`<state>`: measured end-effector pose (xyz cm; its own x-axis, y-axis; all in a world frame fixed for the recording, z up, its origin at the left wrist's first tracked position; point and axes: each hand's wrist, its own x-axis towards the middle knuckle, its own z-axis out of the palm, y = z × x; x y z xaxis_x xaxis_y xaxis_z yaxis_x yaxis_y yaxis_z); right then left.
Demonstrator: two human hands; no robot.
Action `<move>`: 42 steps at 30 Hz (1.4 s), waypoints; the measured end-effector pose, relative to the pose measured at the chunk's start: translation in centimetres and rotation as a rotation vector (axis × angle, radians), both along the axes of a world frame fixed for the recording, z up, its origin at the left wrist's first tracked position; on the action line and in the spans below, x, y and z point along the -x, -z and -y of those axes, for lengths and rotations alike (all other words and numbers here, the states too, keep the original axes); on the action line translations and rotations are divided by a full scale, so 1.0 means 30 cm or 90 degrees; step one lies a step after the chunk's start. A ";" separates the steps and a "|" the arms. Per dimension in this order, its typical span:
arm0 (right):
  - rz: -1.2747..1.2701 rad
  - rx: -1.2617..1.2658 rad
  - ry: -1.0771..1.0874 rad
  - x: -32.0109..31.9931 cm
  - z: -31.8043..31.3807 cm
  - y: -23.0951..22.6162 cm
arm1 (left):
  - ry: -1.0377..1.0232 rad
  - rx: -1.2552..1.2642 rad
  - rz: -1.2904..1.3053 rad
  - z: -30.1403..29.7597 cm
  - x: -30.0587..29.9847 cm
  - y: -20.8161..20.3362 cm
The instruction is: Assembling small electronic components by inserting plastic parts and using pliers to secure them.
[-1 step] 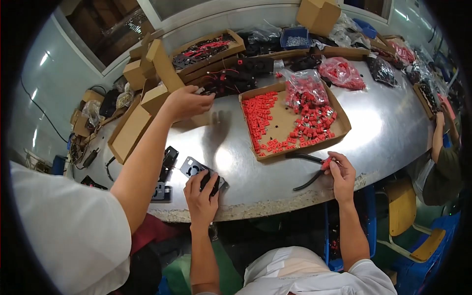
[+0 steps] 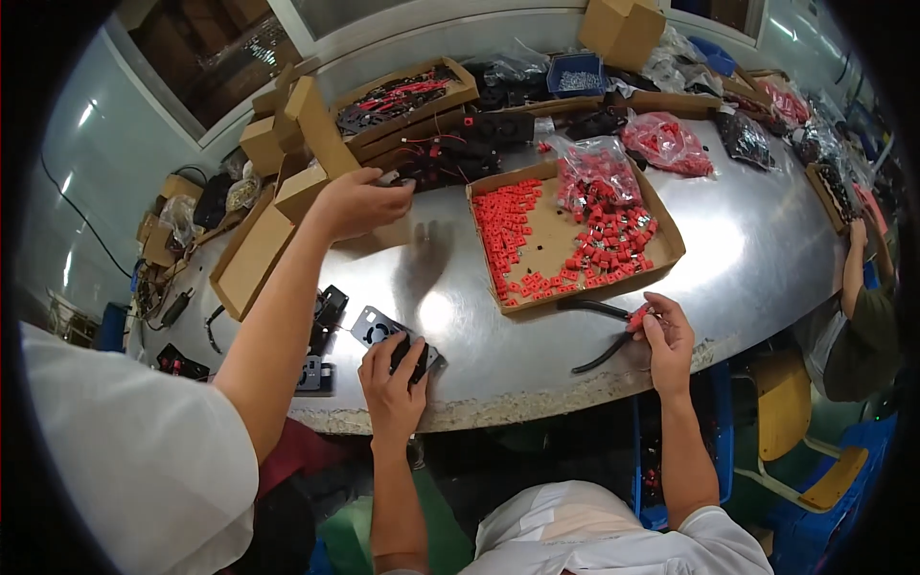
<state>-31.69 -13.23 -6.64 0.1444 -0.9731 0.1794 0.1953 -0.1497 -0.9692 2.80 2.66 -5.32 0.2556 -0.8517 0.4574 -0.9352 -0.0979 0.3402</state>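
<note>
My left hand [image 2: 393, 388] rests over a dark grey bracket plate [image 2: 372, 328] with a round fan-shaped cutout, its fingers closed around a black part [image 2: 410, 356] on that plate. On the right, near the table's front edge, my right hand [image 2: 668, 343] pinches the red middle of a pliers-like tool with two curved black handles [image 2: 596, 307] spread to the left. Whether the red piece belongs to the tool is hard to tell. Beyond both hands lies a shallow cardboard tray [image 2: 580, 295] of small red connector-like pieces [image 2: 503, 225], with a clear bag [image 2: 599, 172] of more inside.
A co-worker's hand [image 2: 364, 203] reaches over the table from the left. Black parts [image 2: 331, 307] lie beside my left hand. Cardboard boxes [image 2: 264, 240], bagged red pieces [image 2: 666, 144] and a blue bin [image 2: 575, 75] line the back. Another person [image 2: 862, 326] works at far right, near a yellow chair [image 2: 781, 402].
The co-worker's arm at the left has shifted slightly. My own hands hold the same places.
</note>
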 end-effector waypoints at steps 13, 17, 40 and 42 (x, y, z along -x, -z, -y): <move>0.106 0.070 0.043 -0.093 -0.177 -0.014 | -0.052 0.342 -0.458 -0.010 -0.035 -0.012; 0.192 0.027 -0.205 -0.207 -0.258 -0.123 | 0.143 0.467 -1.138 0.062 0.134 -0.116; 0.042 -0.141 -0.433 -0.214 -0.128 -0.220 | 0.323 0.341 -1.510 -0.015 0.290 -0.049; 0.044 -0.189 -0.399 -0.216 -0.139 -0.187 | 0.276 0.281 -1.426 -0.036 0.286 -0.021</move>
